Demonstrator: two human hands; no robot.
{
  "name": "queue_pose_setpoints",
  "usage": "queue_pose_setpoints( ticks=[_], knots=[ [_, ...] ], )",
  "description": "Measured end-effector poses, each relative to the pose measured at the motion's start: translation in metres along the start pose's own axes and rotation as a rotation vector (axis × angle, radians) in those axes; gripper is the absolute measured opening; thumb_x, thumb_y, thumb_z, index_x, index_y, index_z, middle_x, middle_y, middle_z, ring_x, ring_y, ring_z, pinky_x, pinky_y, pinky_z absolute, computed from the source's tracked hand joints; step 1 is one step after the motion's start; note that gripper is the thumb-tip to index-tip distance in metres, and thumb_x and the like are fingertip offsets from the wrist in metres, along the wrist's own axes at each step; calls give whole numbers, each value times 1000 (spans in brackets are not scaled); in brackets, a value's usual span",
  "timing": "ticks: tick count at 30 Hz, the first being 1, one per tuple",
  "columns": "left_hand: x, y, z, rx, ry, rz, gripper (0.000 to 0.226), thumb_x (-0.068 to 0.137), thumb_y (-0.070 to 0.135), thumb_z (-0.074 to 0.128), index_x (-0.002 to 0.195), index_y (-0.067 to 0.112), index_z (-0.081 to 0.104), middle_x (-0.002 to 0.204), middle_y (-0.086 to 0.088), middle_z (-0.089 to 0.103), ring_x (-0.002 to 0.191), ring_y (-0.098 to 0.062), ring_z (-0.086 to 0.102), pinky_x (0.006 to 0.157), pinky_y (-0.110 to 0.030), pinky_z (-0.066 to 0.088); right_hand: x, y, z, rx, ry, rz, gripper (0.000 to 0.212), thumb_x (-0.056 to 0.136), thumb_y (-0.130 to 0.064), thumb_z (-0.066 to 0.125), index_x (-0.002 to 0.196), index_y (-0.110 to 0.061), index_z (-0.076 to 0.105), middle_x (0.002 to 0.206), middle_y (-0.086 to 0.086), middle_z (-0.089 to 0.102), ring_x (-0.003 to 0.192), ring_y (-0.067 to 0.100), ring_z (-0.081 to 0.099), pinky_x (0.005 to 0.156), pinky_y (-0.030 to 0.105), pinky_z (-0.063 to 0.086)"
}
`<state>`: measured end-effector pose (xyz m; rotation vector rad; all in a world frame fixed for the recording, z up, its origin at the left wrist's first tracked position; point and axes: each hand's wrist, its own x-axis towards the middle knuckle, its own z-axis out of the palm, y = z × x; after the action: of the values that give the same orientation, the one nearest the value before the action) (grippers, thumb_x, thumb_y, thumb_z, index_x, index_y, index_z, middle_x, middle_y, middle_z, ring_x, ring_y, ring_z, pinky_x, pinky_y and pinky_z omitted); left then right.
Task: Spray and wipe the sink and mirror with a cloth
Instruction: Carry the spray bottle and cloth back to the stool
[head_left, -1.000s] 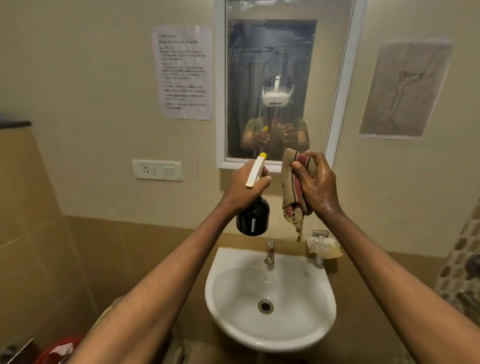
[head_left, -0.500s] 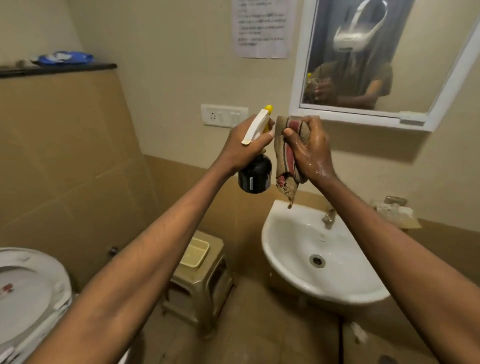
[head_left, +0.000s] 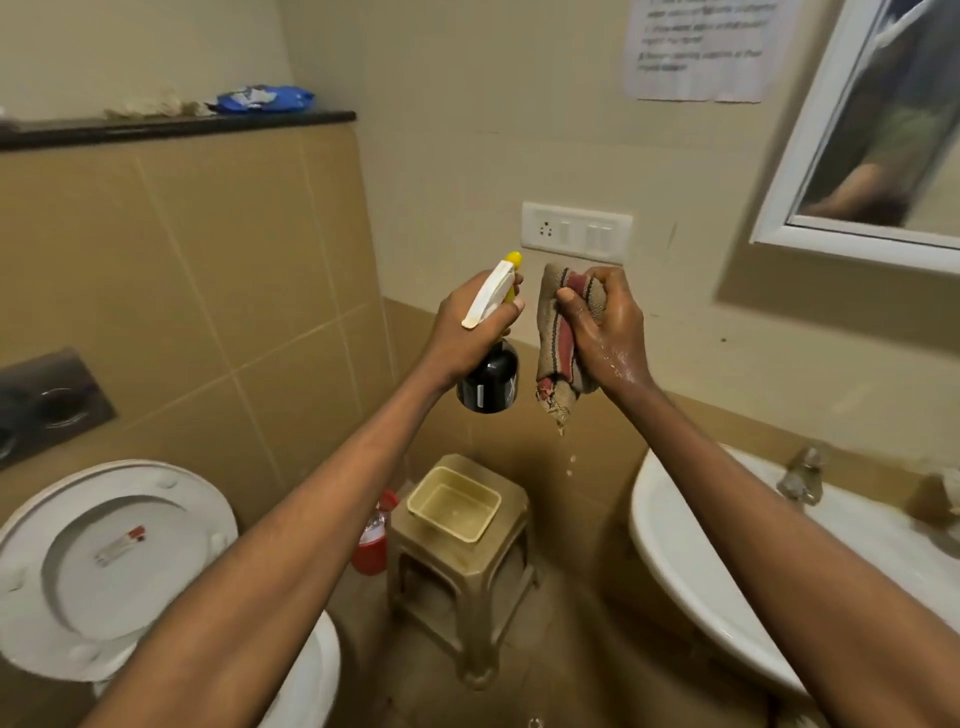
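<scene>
My left hand (head_left: 470, 332) grips a black spray bottle (head_left: 489, 379) with a white trigger head and yellow nozzle, held upright in mid-air. Right beside it my right hand (head_left: 605, 332) squeezes a wet, striped brown cloth (head_left: 558, 358); water drips from its lower end. Both hands hover over the stool, left of the white sink (head_left: 675, 551). The sink's tap (head_left: 802, 475) shows at the right. The white-framed mirror (head_left: 883, 130) hangs at the upper right, partly cut off by the frame.
A beige plastic stool (head_left: 462, 577) carrying a shallow cream tub (head_left: 454, 504) stands below the hands, a red bottle (head_left: 371, 540) beside it. A toilet with raised lid (head_left: 114, 566) is at lower left. A dark ledge (head_left: 176, 124) holds a blue packet. A switch plate (head_left: 576, 231) sits on the wall.
The view has swung left and down: mirror and sink slid to the right, toilet and stool came into view. Both hands keep their hold on bottle and cloth, now left of the sink.
</scene>
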<state>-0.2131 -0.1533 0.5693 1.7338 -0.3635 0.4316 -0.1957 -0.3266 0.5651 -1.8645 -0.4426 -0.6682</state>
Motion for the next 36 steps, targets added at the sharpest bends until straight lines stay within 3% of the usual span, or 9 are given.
queue_pose_setpoints(
  ticks=[4, 8, 14, 22, 26, 30, 32, 34, 36],
  knots=[
    [9, -26, -16, -1, 31, -17, 33, 88, 22, 62, 121, 26, 61, 117, -3, 67, 98, -17, 65, 75, -32, 58, 7, 14, 26, 2, -31, 5, 23, 93, -31, 60, 103, -19, 44, 97, 2, 56, 87, 17, 57, 72, 20, 45],
    [21, -47, -23, 0, 48, -44, 33, 86, 24, 60, 119, 22, 64, 107, -6, 67, 86, -14, 62, 71, -28, 56, 15, 31, 42, 3, -62, 19, 24, 93, -32, 60, 104, -19, 43, 96, 2, 56, 86, 17, 57, 72, 28, 47],
    [36, -87, -29, 86, 68, -45, 34, 87, 28, 61, 121, 23, 64, 110, -1, 67, 96, -13, 63, 80, -26, 48, 22, 62, 62, 14, -84, 75, 26, 92, -36, 60, 103, -19, 44, 96, 3, 58, 87, 19, 58, 72, 31, 48],
    [35, -186, -32, 185, 117, -165, 27, 91, 15, 63, 118, 9, 65, 93, 2, 52, 80, 7, 56, 70, -4, 38, 0, 131, 131, -19, -100, 183, 27, 88, -39, 63, 90, -16, 49, 91, -6, 44, 90, 15, 47, 71, 15, 36],
    [26, -268, -27, 194, 56, -184, 10, 90, 10, 64, 98, 11, 59, 84, 11, 47, 74, 10, 55, 67, -5, 38, -22, 191, 180, -58, -93, 269, 30, 79, -34, 76, 85, -15, 53, 90, -5, 42, 79, 7, 42, 68, 6, 33],
    [12, -356, -24, 255, 11, -142, 20, 88, 17, 65, 101, 29, 57, 90, 18, 52, 85, -7, 57, 75, -24, 46, -51, 258, 226, -74, -99, 351, 35, 74, -35, 80, 75, -17, 50, 79, -8, 44, 77, 10, 41, 62, 14, 31],
    [4, -390, -19, 202, 12, -165, 23, 87, 25, 64, 104, 39, 57, 94, 15, 58, 89, -4, 60, 78, -28, 50, -67, 287, 243, -87, -105, 373, 36, 74, -38, 79, 76, -16, 50, 76, -8, 46, 74, 11, 42, 61, 13, 32],
    [-5, -423, -14, 149, 24, -218, 29, 87, 20, 66, 114, 28, 59, 104, 9, 63, 97, 3, 62, 85, -20, 50, -82, 309, 255, -75, -107, 417, 33, 77, -36, 77, 79, -17, 50, 76, -6, 49, 72, 11, 45, 60, 13, 33],
    [-15, -464, -9, 119, -18, -317, 39, 86, 29, 69, 122, 17, 61, 115, 0, 66, 112, -2, 61, 97, -26, 49, -97, 332, 263, -52, -113, 456, 28, 80, -31, 75, 80, -16, 51, 76, -1, 54, 71, 14, 50, 57, 14, 34]
  ],
)
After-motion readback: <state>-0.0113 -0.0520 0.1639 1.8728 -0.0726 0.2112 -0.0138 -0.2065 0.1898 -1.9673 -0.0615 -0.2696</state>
